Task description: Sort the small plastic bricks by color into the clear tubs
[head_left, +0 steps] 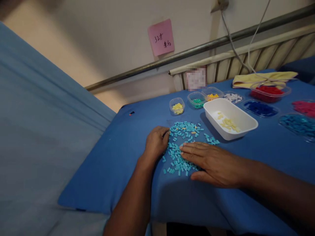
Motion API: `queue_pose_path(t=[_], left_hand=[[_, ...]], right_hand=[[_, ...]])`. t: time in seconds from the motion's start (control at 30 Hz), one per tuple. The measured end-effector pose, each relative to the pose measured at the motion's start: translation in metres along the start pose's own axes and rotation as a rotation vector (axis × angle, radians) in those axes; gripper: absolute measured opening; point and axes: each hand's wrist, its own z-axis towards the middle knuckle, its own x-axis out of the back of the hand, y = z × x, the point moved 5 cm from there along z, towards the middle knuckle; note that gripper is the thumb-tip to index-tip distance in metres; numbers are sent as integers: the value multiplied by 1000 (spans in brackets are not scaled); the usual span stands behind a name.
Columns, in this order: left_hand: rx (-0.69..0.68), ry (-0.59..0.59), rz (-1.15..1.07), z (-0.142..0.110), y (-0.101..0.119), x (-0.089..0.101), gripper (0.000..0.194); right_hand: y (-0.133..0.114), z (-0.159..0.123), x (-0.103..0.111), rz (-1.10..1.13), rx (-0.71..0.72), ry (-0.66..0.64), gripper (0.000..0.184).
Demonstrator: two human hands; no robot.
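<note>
Many small turquoise plastic pieces point(179, 160) lie spread in a loose pile on the blue-covered table point(128, 157), with a few pale yellow ones among them. Flat over the pile's right part rests my right hand point(211, 164), its fingers stretched out to the left and the thumb apart. My left hand point(157, 141) is at the pile's left edge, fingers curled in and thumb close to them; whatever is inside them is hidden. A white plastic tub point(242, 114) with several pale yellow pieces point(228, 124) stands beyond my right hand.
Along the back stand clear tubs of yellow point(177, 107), green point(197, 102), orange point(212, 96), white point(232, 97), red point(268, 91) and dark blue pieces point(261, 107). Pink point(305, 107) and teal pieces point(299, 124) sit far right. A yellow cloth point(264, 78) lies behind; a blue curtain point(44, 114) hangs left.
</note>
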Motion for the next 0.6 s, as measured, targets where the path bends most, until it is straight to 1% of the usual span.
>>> queue_pose_path(t=[0.07,0.13,0.23,0.33,0.47,0.6], left_hand=[[6,-14,57,3,-1,-6,28],[28,-26,132,6,1,-7,28],[79,-73,210,8,2,-3,29],[100,-111,208,7,1,2,30],[80,-131,200,5,1,9,21],[63,-157,250,5,5,10,13]], right_hand=[[0,1,-4,-7,13,1,75],[-1,1,-8,-3,44,3,76],[-8,1,-11,13,114,24,74],[-17,2,-13,33,191,51,73],[-23,3,-17,55,240,52,72],[-23,4,-19,53,265,67,64]])
